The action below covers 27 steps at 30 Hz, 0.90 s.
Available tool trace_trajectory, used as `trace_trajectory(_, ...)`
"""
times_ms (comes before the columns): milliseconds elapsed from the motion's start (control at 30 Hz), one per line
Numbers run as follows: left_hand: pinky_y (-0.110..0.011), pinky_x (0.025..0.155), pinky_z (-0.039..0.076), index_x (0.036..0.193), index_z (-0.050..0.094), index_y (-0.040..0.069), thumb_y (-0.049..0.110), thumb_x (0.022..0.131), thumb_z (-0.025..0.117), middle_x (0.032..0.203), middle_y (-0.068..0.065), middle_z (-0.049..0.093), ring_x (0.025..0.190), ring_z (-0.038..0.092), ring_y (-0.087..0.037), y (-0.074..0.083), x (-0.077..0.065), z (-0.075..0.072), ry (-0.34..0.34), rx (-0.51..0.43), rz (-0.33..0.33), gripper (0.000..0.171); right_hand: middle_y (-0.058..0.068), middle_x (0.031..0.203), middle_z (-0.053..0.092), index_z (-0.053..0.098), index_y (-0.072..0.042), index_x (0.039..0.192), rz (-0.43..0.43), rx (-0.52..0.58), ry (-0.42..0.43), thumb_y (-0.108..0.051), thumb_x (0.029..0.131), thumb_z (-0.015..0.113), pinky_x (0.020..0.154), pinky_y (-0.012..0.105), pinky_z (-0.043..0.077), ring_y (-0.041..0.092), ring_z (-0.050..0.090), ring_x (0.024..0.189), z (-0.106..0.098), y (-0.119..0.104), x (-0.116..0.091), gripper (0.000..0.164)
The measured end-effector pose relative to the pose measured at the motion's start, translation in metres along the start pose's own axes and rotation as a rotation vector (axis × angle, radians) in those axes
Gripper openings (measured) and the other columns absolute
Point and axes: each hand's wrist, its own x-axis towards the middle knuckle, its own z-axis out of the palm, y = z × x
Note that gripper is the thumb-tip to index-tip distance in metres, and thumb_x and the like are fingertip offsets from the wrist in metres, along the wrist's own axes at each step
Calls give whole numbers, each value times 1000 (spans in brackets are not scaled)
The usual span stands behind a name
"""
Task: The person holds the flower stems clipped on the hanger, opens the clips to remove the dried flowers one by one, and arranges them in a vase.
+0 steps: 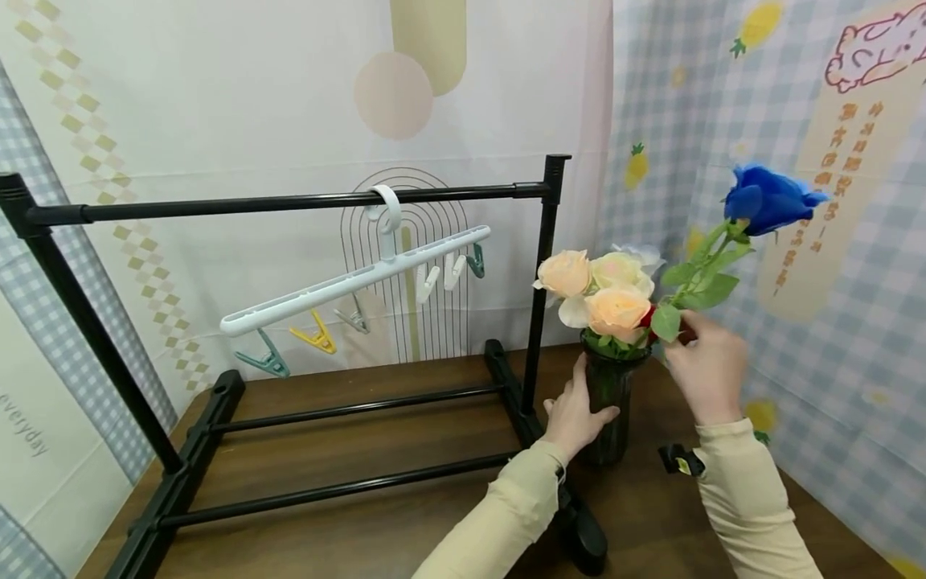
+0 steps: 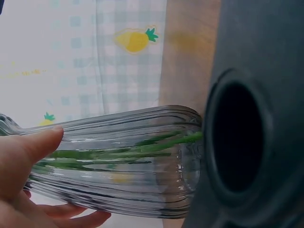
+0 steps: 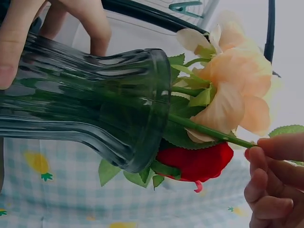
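Note:
My left hand [image 1: 575, 416] grips a ribbed, clear dark glass vase [image 1: 610, 402] around its side, thumb toward me. Green stems [image 2: 118, 153] show through its glass in the left wrist view. With thumb and fingertips, my right hand [image 1: 710, 368] pinches the stem [image 3: 213, 133] of a blue rose [image 1: 770, 201]. That stem runs down into the vase mouth, and the bloom leans to the upper right, above the other flowers. Peach and cream roses [image 1: 617, 314] crowd over the rim, while a red rose [image 3: 197, 161] sits beside them, mostly hidden in the head view.
A black rack [image 1: 311, 203] stands to the left on the brown wooden table [image 1: 347, 539], one foot [image 1: 584, 535] close to the vase. From its bar hangs a tilted white hanger [image 1: 347, 281] with several coloured clips [image 1: 314, 334]. Patterned curtains [image 1: 817, 362] enclose the back and sides.

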Motion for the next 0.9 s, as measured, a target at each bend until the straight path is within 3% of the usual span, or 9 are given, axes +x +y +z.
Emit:
trace_trajectory(233, -47, 86, 40, 155, 16, 26, 43, 85, 72, 131, -8, 61, 99, 68, -22, 0, 0, -1, 24, 23, 10, 92, 12, 54, 55, 64, -2, 67, -16, -8, -63, -1, 83, 58, 49, 29, 25, 11, 34, 47, 4, -5, 2, 17)
trace_trajectory(400, -56, 92, 40, 155, 15, 27, 45, 85, 71, 133, -8, 60, 103, 67, -25, -1, -3, 1, 4, 13, 8, 92, 14, 55, 56, 64, 1, 67, -61, -7, -26, 0, 81, 59, 50, 25, 25, 3, 30, 49, -5, -8, 14, 15)
trace_trajectory(633, -59, 94, 38, 156, 14, 26, 42, 86, 71, 132, -10, 60, 102, 67, -29, -3, 0, -2, 21, 11, 2, 92, 14, 52, 55, 56, -3, 59, -132, -52, -107, -4, 87, 57, 49, 29, 27, 16, 37, 43, -7, -11, 31, 28)
trace_trajectory(900, -58, 93, 41, 156, 12, 28, 45, 85, 71, 135, -8, 59, 104, 67, -27, 1, -2, 3, 1, 42, -12, 93, 12, 50, 55, 61, 0, 62, -110, -46, -179, -4, 86, 63, 47, 30, 29, 16, 40, 42, 7, 8, 10, 24)
